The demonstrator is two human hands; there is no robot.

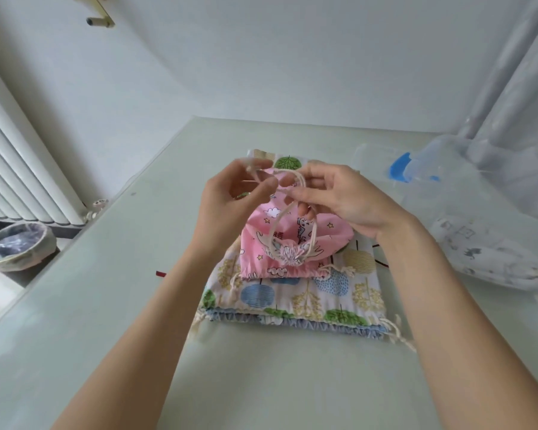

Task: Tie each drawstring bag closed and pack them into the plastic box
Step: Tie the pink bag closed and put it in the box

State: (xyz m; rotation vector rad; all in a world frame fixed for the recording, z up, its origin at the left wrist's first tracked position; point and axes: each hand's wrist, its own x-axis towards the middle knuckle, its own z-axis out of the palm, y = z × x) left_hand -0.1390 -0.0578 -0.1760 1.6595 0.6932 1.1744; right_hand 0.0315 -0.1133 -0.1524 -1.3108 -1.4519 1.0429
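Hands work above a pink bag point(295, 234) that lies on top of a stack of flat bags in the middle of the bench point(137, 274). The left hand point(230, 197) pinches one end of the cream drawstring point(280, 218) between thumb and fingertips, and the right hand point(345, 197) holds the other part of the cord with curled fingers. Between them the cord forms a loop running down to the gathered mouth of the pink bag, which is cinched tight and faces the person. Under it lies a larger tree-print bag point(317, 290), and beneath that the ruffled edge of a blue bag point(292, 325) shows at the near side. A clear plastic box point(479, 218) with a blue latch stands just to the right of the stack, and pale fabric shows through its wall.
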